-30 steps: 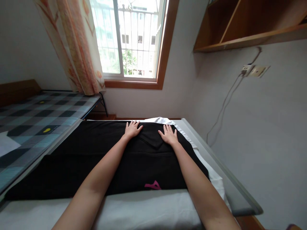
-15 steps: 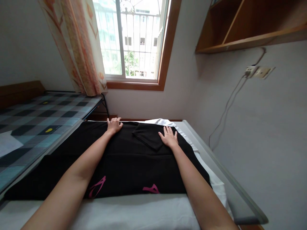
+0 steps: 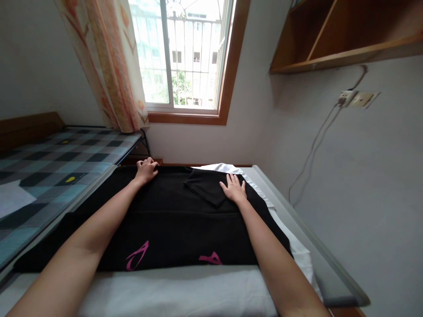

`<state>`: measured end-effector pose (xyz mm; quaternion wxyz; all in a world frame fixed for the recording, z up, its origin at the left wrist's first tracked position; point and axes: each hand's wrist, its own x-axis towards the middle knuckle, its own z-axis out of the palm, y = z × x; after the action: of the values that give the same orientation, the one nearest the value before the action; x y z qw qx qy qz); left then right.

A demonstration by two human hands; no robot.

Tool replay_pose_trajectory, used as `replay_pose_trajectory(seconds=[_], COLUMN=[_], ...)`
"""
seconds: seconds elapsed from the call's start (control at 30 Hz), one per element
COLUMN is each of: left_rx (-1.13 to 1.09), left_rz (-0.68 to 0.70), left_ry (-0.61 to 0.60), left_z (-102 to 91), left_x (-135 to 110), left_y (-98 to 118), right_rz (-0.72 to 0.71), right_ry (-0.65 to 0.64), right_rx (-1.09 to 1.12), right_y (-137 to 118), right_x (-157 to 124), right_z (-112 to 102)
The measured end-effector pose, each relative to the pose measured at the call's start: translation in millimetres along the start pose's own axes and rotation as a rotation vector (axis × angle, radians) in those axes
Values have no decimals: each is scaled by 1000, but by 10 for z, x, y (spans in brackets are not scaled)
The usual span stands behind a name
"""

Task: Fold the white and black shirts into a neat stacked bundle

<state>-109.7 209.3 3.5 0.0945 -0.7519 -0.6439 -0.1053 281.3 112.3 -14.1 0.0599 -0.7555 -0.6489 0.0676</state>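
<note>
A black T-shirt [image 3: 185, 233] lies spread and folded over a white-covered surface, with pink lettering [image 3: 139, 256] along its near edge. One sleeve [image 3: 203, 187] is folded inward at the far right part of the shirt. My left hand [image 3: 147, 171] rests at the shirt's far edge, left of the middle, its fingers bent but apart. Flat on the cloth beside the folded sleeve lies my right hand [image 3: 234, 188], fingers spread.
White cloth [image 3: 264, 200] shows beyond the shirt on the right, next to a pale raised rim [image 3: 317, 246]. A checked mattress [image 3: 82, 160] with a white sheet of paper [image 3: 15, 198] is at left. Ahead are a curtain [image 3: 112, 66] and window; a wooden shelf [image 3: 324, 57] overhangs at right.
My left hand has slid left along the shirt's far edge, and its fingers are more bent. My right hand has stayed in place on the cloth.
</note>
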Motion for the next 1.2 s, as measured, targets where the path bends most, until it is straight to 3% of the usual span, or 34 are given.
replay_pose_trajectory(seconds=[0.23, 0.5, 0.63, 0.9, 1.2], left_rx=[121, 212, 149, 12, -27], left_rz=[40, -97, -149, -248, -265], left_ry=[-113, -156, -117, 2, 25], left_z=[-135, -273, -397, -214, -214], left_x=[-86, -166, -380, -1134, -1195], left_y=[-246, -862, -1070, -1048, -991], right_rz=[-9, -11, -31, -89, -125], right_ry=[18, 41, 58, 199, 459], right_rx=[-3, 25, 37, 64, 160], right_y=[10, 23, 35, 71, 213], right_x=[0, 9, 12, 22, 49], right_z=[9, 32, 35, 93, 11])
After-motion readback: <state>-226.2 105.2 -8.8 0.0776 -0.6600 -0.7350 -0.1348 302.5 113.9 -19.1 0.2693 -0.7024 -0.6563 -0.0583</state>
